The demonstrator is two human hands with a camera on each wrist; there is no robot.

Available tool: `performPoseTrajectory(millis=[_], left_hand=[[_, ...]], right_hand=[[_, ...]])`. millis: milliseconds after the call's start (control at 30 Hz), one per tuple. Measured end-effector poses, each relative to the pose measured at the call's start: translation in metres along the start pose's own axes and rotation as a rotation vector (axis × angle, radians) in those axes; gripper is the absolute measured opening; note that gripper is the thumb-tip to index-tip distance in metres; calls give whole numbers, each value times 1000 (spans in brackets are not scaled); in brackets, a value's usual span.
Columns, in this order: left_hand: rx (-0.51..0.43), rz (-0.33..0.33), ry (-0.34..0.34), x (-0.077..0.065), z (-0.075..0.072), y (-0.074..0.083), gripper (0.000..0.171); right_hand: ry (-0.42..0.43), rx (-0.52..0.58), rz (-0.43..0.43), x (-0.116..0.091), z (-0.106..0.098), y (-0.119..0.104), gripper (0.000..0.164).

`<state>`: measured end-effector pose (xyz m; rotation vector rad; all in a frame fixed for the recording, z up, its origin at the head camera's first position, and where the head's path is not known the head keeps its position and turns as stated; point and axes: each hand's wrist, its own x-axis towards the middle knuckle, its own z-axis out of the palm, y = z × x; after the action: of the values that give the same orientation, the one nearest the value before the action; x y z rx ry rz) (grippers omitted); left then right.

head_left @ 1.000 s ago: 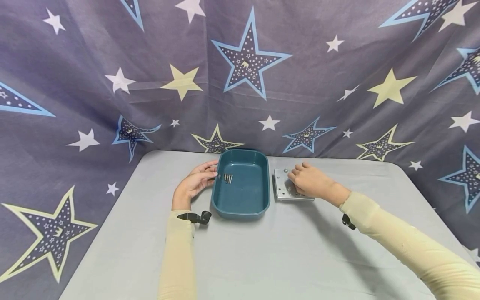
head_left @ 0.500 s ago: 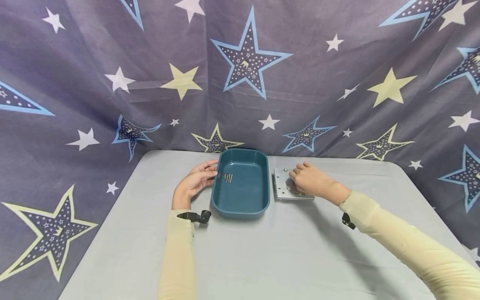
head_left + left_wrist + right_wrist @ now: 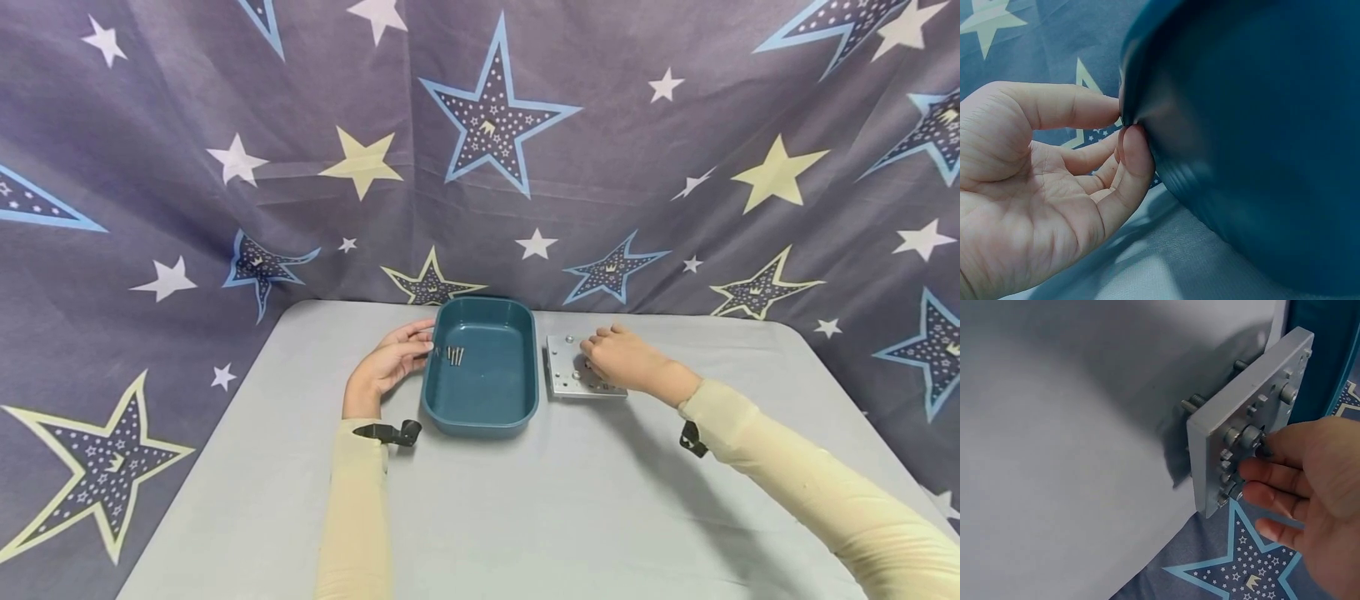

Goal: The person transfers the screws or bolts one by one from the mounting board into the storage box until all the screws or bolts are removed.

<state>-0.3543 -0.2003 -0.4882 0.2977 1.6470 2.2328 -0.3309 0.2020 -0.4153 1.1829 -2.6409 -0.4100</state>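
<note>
A teal plastic tray (image 3: 480, 408) stands mid-table, with several small screws (image 3: 455, 356) lying inside near its left wall. My left hand (image 3: 392, 367) is at that wall; in the left wrist view its thumb and a finger pinch the tray's rim (image 3: 1138, 106). To the right of the tray is a silver metal plate (image 3: 562, 358) with several bolts and holes. My right hand (image 3: 628, 360) is over the plate, and in the right wrist view its thumb and index finger pinch the head of a bolt (image 3: 1251, 436) seated in it. The fingers partly hide that bolt.
Bolt ends (image 3: 1190, 406) stick out from the plate's underside. A light grey cloth covers the table (image 3: 480, 517). Behind it hangs a dark curtain (image 3: 600, 167) printed with stars. Black camera mounts (image 3: 393, 432) sit on both wrists.
My right hand has turned slightly and edged to the right over the plate, uncovering a little more of its surface. The left hand and the tray hold their places.
</note>
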Motion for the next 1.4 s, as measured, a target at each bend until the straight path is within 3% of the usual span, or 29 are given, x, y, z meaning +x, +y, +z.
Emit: performPoseTrajectory(millis=[300,800,1400], left_hand=[[-11,3,-8,0,-1,-1,61],[-7,-6,7,-1,-2,-2,61],[-9,1,3,-1,0,1,62]], right_hand=[[-51,83,47,2,-4,-2,11],[-17,79,70,-1,4,-4,13],[34,220,120,-5,5,-1,17]])
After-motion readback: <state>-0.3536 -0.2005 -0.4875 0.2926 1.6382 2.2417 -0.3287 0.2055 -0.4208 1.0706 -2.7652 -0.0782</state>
